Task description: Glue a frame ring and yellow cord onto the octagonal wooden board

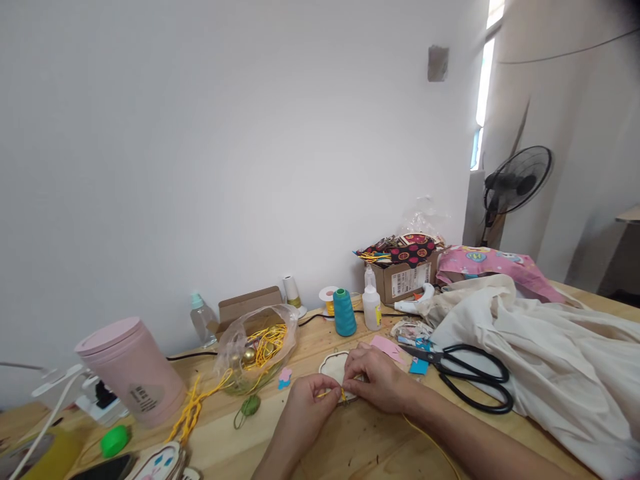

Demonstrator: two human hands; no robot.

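Note:
My left hand (304,412) pinches a yellow cord (427,437) between thumb and fingertips. Right beside it, my right hand (376,379) is closed on the same cord, fingertips nearly touching the left ones. Under the fingers lies a pale, scalloped flat piece (331,364) with a darker outline, partly covered by both hands. The cord crosses its lower edge, and a long strand trails out beneath my right wrist toward the front of the table. How the cord is looped at the fingertips is too small to make out.
Black-handled scissors (475,377) lie right of my hands, beside white cloth (530,347). Behind stand a teal thread cone (345,313) and a glue bottle (372,310). Leftward are a plastic bag (235,337) with yellow cords, a green thread bundle (251,405) and a pink canister (133,373).

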